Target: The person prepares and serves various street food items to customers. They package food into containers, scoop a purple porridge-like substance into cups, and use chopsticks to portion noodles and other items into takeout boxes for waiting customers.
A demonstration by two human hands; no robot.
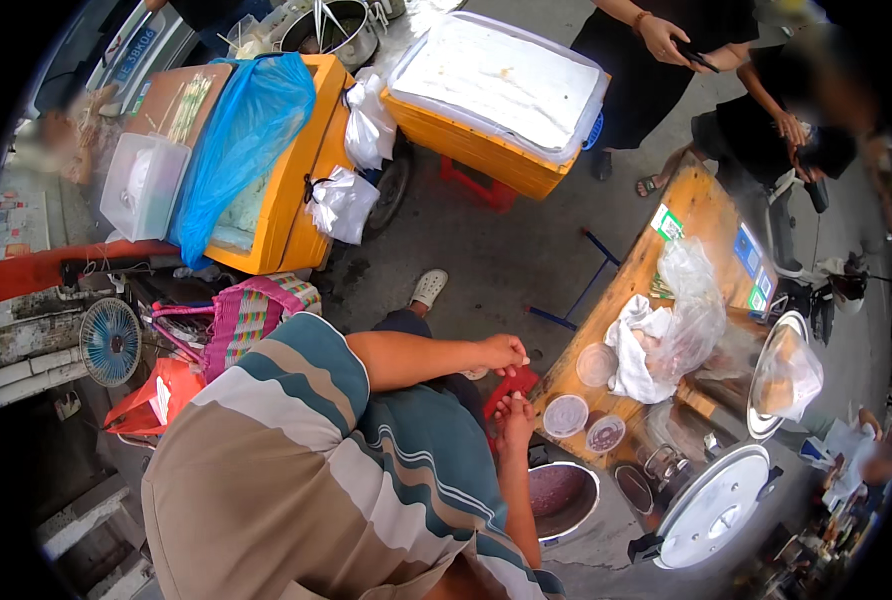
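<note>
My left hand (504,354) is held out in front of my body with its fingers curled together. A tiny pale spot shows at its fingertips, too small to identify. Just below it, my right hand (515,421) is raised with bent fingers, near the corner of a wooden table (622,259). Whether either hand holds anything is unclear. Behind the hands is a red plastic object (519,382), partly hidden. Round clear plastic tubs (565,415) stand at the near table edge. Beyond them lie a white cloth (630,360) and a clear plastic bag (690,307).
A large pot (564,495) stands on the ground by my right forearm, near a metal lid (708,517). An orange box (483,142) and an orange glass-topped case (296,195) stand ahead left. A woven chair (247,322) and fan (111,341) are leftward. People stand beyond the table.
</note>
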